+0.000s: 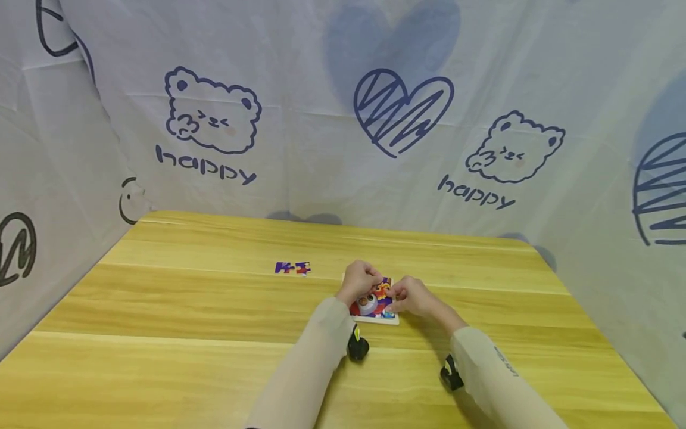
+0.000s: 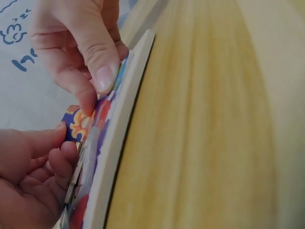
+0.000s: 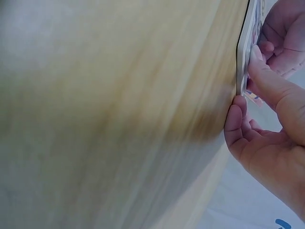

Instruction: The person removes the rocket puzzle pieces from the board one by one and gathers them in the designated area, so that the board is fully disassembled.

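A small jigsaw puzzle in a pale tray point(image 1: 375, 320) lies on the table, printed with a round white face on red and purple. My left hand point(image 1: 360, 281) is over its far left part. Between thumb and finger it pinches a purple and orange puzzle piece point(image 2: 76, 125), which tilts up from the puzzle's surface. At the right side my right hand point(image 1: 415, 296) grips the tray's edge point(image 3: 242, 62), thumb over the top and lower fingers curled against the side. In the left wrist view its index fingertip is close to the raised piece. Both hands hide parts of the picture.
Several loose purple and red puzzle pieces point(image 1: 292, 268) lie to the left of the tray. The yellow wood-grain table point(image 1: 187, 310) ends at a white printed curtain point(image 1: 300, 143) at the back and sides.
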Tool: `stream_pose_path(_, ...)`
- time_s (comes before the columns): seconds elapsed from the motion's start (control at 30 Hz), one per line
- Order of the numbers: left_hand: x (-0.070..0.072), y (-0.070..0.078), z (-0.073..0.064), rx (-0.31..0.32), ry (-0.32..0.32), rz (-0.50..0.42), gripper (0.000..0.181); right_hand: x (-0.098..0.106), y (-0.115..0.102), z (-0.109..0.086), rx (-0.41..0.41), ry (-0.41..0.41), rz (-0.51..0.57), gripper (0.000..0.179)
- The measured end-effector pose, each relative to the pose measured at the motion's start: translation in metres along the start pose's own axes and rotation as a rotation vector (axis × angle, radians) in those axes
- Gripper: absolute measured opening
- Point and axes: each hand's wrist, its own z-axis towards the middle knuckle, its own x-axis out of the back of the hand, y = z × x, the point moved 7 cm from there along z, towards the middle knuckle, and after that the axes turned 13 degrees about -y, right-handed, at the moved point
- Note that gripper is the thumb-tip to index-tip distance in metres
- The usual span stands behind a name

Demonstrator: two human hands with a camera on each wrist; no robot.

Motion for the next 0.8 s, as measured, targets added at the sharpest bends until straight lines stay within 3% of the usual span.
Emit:
stream_pose_path(0.4, -0.003, 0.006, 0.001, -0.071, -0.017, 0.122, 0.011, 0.001, 0.001, 0.001, 0.015, -0.014, 0.007, 0.01)
stream_pose_path(0.57, 0.003, 0.018, -0.001, -0.123, 0.04, 0.143, 0.01, -0.001, -0.003, 0.001, 0.06, -0.04, -0.004, 0.009)
stream_pose_path(0.7, 0.011, 0.029, -0.002, -0.173, 0.07, 0.119, 0.009, -0.003, -0.008, 0.001, 0.096, -0.056, -0.025, 0.01)
stream_pose_path(0.8, 0.014, 0.027, -0.002, -0.147, 0.052, 0.064, 0.009, -0.003, -0.007, 0.0, 0.074, -0.05, -0.025, 0.011)
